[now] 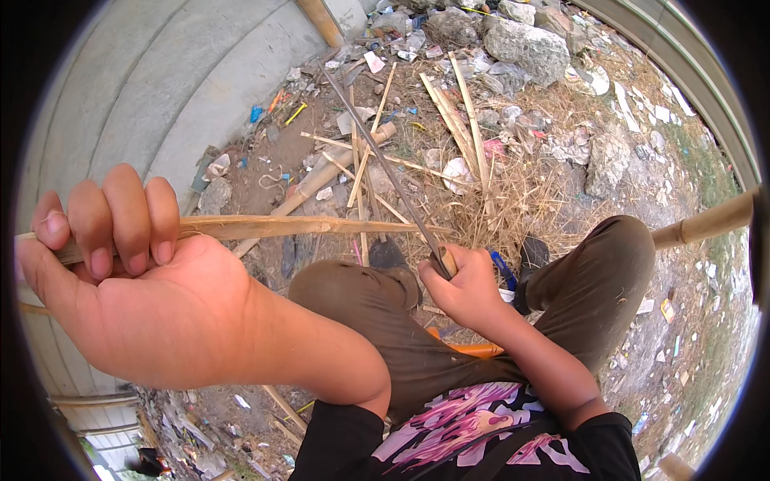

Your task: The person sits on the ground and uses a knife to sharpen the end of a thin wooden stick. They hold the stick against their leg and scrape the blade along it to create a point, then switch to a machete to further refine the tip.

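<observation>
My left hand (152, 301) is raised at the left, fingers curled round one end of a split bamboo strip (297, 227). The strip stretches to the right above my left knee, tapering at its far end. In front of my lap, my right hand (473, 293) is closed on the handle of a long, narrow-bladed knife (389, 170). Its dark blade slants away to the upper left, crossing the strip near the tapered tip in this view. Whether blade and strip touch, I cannot tell. The covered part of the handle is hidden by my fingers.
Bamboo strips (470, 112) and a thicker bamboo piece (333, 170) lie on the littered ground, beside dry shavings (513, 196). Large rocks (529, 52) stand farther back. A grey wall (192, 88) curves along the left. A bamboo pole (706, 223) juts in beside my right knee.
</observation>
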Motion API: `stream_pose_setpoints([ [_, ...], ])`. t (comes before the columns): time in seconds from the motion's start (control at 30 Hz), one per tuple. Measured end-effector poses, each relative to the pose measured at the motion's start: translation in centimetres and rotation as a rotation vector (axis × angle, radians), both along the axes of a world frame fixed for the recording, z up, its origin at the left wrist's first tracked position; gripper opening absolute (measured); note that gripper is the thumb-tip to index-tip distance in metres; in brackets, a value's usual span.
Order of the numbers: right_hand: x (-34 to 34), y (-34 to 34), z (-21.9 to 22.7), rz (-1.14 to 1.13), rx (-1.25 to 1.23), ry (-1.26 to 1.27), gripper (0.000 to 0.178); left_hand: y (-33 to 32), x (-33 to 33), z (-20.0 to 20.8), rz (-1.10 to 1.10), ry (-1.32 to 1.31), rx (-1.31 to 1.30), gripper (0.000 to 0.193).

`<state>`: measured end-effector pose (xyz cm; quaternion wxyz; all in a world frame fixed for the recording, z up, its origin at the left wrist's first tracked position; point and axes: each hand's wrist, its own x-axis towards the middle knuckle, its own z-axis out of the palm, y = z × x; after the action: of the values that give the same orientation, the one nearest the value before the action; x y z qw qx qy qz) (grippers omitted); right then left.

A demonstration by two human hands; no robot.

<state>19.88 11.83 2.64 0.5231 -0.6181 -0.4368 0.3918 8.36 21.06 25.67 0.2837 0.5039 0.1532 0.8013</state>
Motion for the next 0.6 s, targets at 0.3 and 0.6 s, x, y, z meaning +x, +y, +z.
stream_pose_setpoints([
  [0.3, -0.8, 0.2, -15.5, 0.038, -0.420, -0.024, 0.029, 0.2, -1.0, 0.3, 0.018, 0.002, 0.004, 0.028],
  [0.6, 0.5, 0.3, 1.1, 0.074, 0.056, -0.041, 0.020, 0.7, -1.2, -0.3, 0.162, 0.008, -0.020, 0.026],
])
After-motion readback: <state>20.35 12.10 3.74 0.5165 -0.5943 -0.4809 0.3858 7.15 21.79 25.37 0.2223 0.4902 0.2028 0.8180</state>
